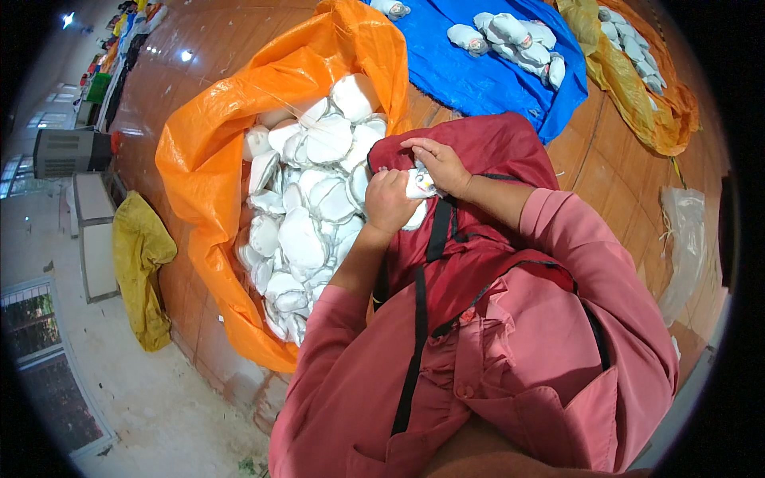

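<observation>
Over my lap, my left hand (388, 201) is closed round a small white cloth piece (419, 186) with a coloured patch of yellow and pink on it. My right hand (442, 167) grips the same piece from the right, its fingers bent over the upper end. The hands cover much of the piece, so its full shape is hidden. Beneath them a dark red apron (498, 147) with black straps spreads over my legs. Just left of my hands, a large orange sack (209, 119) lies with its mouth wide, filled with many rounded white cloth pieces (303, 239).
Ahead, a blue sheet (446, 80) carries a heap of plump white pieces (510, 38). Far right, a yellow and orange sack (629, 103) holds more. A clear plastic bag (683, 247) lies on the brown tiled floor (602, 187). A yellow sack (142, 263) slumps at left.
</observation>
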A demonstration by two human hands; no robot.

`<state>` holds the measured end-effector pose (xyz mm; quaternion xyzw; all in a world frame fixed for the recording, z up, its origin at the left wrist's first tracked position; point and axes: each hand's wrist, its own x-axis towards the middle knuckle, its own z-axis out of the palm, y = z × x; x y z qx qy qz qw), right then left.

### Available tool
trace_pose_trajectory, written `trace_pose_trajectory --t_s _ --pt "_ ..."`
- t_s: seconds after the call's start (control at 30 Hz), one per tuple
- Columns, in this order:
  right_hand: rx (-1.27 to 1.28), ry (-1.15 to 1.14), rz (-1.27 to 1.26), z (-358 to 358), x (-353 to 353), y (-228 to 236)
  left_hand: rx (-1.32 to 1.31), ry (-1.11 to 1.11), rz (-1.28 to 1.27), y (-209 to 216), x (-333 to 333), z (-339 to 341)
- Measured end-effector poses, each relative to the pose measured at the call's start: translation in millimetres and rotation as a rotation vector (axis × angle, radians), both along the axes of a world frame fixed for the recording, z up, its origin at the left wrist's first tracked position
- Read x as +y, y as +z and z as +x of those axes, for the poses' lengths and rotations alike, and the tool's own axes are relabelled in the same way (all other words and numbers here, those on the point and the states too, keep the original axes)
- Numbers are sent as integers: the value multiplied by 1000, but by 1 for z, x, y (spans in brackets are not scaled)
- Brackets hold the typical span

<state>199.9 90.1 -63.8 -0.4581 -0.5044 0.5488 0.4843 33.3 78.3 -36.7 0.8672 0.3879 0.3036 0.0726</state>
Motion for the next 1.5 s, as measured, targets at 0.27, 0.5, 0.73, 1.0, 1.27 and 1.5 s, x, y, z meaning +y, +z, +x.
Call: trace_pose_trajectory --t_s 0.27,0.5,0.73,1.0,1.27,1.5 --pt "-113 -43 182 -1 -1 9 14 -84 29 6 7 -6" --pt "65 189 -137 45 -10 17 70 -137 7 18 5 -7" --pt "-652 677 28 58 13 49 138 -230 7 18 10 -11" --pt "-1190 977 143 40 21 95 224 -329 66 20 10 -15" --pt "-1010 921 349 43 8 91 216 -292 53 27 6 -11" --pt "-909 908 486 46 3 96 139 -245 -31 25 2 -15"
